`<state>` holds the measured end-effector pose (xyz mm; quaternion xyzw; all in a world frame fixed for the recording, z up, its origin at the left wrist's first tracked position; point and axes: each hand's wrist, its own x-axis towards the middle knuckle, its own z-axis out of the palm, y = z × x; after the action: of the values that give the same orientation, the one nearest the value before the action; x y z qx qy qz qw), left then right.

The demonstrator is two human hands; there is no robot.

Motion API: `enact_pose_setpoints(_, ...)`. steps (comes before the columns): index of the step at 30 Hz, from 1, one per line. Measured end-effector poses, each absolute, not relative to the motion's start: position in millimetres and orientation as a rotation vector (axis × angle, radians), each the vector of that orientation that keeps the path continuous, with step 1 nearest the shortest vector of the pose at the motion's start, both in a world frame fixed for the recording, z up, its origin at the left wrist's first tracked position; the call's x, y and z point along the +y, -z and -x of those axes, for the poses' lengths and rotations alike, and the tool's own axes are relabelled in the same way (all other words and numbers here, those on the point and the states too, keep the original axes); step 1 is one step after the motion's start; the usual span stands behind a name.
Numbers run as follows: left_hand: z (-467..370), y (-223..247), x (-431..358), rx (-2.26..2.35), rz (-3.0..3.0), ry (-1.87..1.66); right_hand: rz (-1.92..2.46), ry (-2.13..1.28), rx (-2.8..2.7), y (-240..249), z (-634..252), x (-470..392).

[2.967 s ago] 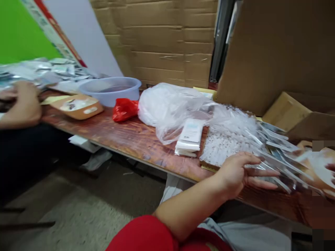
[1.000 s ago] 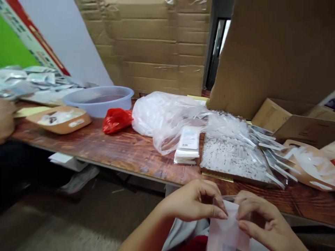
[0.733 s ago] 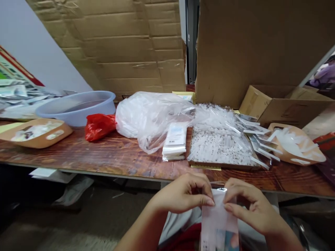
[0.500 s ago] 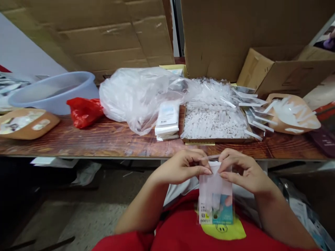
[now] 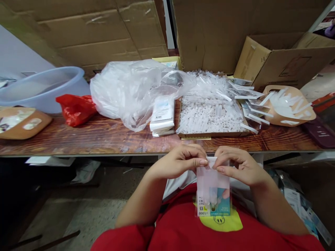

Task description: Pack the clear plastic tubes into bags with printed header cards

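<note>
My left hand [image 5: 184, 161] and my right hand [image 5: 237, 164] pinch the top edge of a small clear plastic packet [image 5: 213, 190] in front of my red shirt. A printed card in teal and white shows inside the packet, with translucent tube-like pieces before it. Both thumbs and forefingers are closed on the packet's upper end, close together. The packet hangs down from them, just off the table's front edge. Past my hands lies a shallow tray [image 5: 211, 118] heaped with small clear plastic tubes. A stack of packaged cards [image 5: 162, 115] stands to its left.
On the wooden table [image 5: 117, 141] lie a crumpled clear plastic bag [image 5: 123, 92], a red bag [image 5: 77, 109] and a blue basin [image 5: 47, 90]. An orange scoop-like container [image 5: 23, 122] is at left, another container [image 5: 282, 116] with white strips at right. Filled packets overlap the tray's right side.
The flap strip at the packet's top, raised between my hands before, now lies folded down under my fingers. The whole view has shifted slightly.
</note>
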<state>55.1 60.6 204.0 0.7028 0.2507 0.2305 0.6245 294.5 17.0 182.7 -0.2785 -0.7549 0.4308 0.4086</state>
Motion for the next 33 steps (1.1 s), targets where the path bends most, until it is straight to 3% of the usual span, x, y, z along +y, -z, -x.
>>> enact_pose_setpoints(10,-52,-197,46,0.743,-1.213,-0.704,0.675,-1.107,-1.948,-185,-293,19)
enact_pose_setpoints(15,-58,-202,44,0.916,-1.235,-0.817,0.758,-0.935,-1.916,-187,-297,17)
enact_pose_setpoints(21,-74,-228,58,0.913,-1.502,-1.060,0.971,-0.644,-1.576,-203,-307,28)
enact_pose_setpoints(27,-98,-252,104,0.764,-2.126,-1.405,0.838,-0.195,-1.612,-233,-335,73)
enact_pose_setpoints(33,-111,-218,111,0.697,-2.367,-1.304,0.909,-0.275,-1.611,-197,-357,74)
